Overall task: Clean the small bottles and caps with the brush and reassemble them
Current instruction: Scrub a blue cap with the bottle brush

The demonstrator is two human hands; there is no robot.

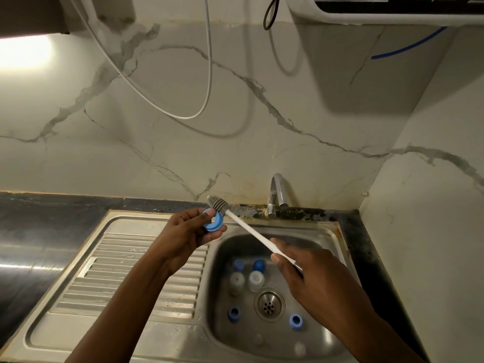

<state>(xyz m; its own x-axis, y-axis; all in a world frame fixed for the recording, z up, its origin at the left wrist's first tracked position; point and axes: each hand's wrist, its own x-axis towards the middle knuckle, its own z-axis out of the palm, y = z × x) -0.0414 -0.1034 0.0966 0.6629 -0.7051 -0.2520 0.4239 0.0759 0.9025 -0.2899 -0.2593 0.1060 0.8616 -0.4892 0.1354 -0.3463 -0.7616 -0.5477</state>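
While the right hand (pixel 309 273) grips the brush (pixel 246 226), left-hand fingers (pixel 191 221) pinch the blue cap (pixel 214 221).

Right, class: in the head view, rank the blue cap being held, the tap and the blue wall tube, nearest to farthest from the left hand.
1. blue cap: held in the left hand, at its fingers.
2. tap: behind the sink, to the right.
3. blue tube: high up, far right.
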